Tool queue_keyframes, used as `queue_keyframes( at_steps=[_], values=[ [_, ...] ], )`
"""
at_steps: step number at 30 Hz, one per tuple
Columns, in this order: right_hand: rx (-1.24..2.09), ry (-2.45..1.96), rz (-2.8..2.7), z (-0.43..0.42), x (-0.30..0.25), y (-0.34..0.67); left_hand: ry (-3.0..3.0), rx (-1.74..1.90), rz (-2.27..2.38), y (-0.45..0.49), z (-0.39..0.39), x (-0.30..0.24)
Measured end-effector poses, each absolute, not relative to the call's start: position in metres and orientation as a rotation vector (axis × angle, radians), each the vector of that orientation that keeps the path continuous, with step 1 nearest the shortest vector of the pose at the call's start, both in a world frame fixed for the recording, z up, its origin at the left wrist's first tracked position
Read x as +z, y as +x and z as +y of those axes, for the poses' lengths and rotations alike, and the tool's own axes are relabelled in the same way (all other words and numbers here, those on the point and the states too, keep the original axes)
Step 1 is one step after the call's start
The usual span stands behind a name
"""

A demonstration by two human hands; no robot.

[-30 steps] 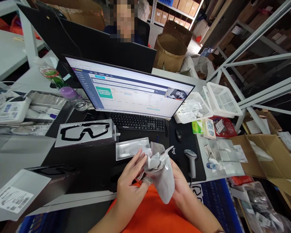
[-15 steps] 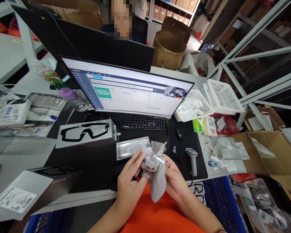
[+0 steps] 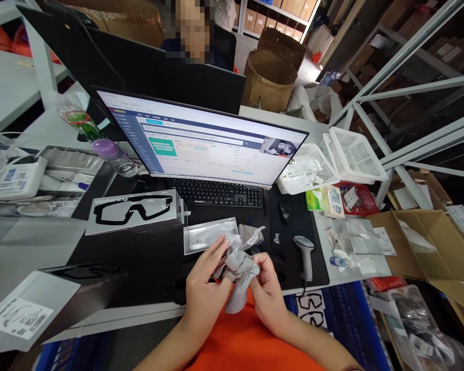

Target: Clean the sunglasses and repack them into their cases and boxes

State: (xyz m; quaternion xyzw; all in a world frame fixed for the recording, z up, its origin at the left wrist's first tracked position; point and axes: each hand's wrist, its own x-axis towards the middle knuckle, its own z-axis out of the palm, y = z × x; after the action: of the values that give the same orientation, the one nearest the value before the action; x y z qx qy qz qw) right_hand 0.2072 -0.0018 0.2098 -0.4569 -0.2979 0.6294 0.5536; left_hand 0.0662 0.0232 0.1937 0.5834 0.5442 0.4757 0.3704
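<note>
Close in front of my body I hold a bunched grey cloth pouch [image 3: 238,281] between both hands. My left hand [image 3: 208,278] is closed around its left side, fingers over the folds. On the other side, my right hand [image 3: 268,293] pinches the gathered fabric between thumb and fingers. The pouch's rounded end hangs down between my hands. Just beyond lies an open white box [image 3: 204,250] with a pale item inside. Some clear plastic wrapping [image 3: 252,235] sits beside that box; what lies under my fingers is hidden.
A sunglasses box [image 3: 135,212] lies left on the desk mat, with another box [image 3: 23,309] nearer me. Behind stand the keyboard [image 3: 220,195] and monitor [image 3: 201,139]. At right are a mouse [image 3: 284,212], a barcode scanner [image 3: 304,255] and white baskets [image 3: 355,154]. Another person sits beyond the monitors.
My right hand has shifted slightly left and down, its fingers now pinching the gathered cloth. The pouch's hanging end has swung left and bunched up. My left hand keeps its hold.
</note>
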Motion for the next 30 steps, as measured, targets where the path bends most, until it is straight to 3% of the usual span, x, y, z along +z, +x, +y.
queue_keyframes(
  at_steps=[8, 15, 21, 30],
  values=[
    [1.549, -1.056, -0.357, 0.014, 0.218, 0.213, 1.552, 1.324, 1.356, 0.063, 0.026, 0.195],
    [1.389, -1.125, -0.792, 0.005, 0.213, 0.202, 1.637, 1.338, 1.462, 0.058, 0.029, 0.187],
    [1.325, -1.238, -0.666, 0.007, 0.199, 0.186, 1.880, 1.366, 1.402, 0.056, 0.029, 0.185],
    [1.643, -1.137, -0.304, 0.032, 0.226, 0.214, 1.944, 1.262, 1.222, 0.051, 0.027, 0.193]
  ],
)
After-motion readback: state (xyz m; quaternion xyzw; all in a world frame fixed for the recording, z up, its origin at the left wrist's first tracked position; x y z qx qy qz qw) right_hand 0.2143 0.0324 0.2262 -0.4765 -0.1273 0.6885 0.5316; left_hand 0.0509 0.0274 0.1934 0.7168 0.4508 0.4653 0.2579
